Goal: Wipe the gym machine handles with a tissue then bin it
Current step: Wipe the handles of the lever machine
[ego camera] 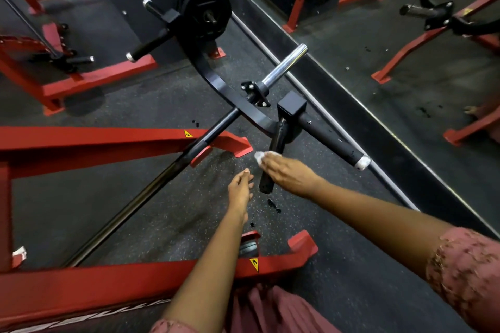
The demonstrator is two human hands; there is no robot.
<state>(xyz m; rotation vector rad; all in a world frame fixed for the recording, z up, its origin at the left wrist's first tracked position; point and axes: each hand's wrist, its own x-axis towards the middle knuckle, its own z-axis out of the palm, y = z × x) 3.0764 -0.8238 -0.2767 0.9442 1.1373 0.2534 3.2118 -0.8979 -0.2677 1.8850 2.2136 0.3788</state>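
Your right hand holds the crumpled white tissue against the short black foam-covered handle, fingers curled over the tissue and the grip. A small bunched wad of tissue pokes out past your fingertips on the handle's left side. The foam looks pitted and worn. Your left hand hangs just left of the handle's lower end, fingers relaxed and holding nothing. Right of the handle, a second black handle ends in a white wrap. Black crumbs lie on the black speckled rubber floor just below the handle. The red steel frame runs off to the left.
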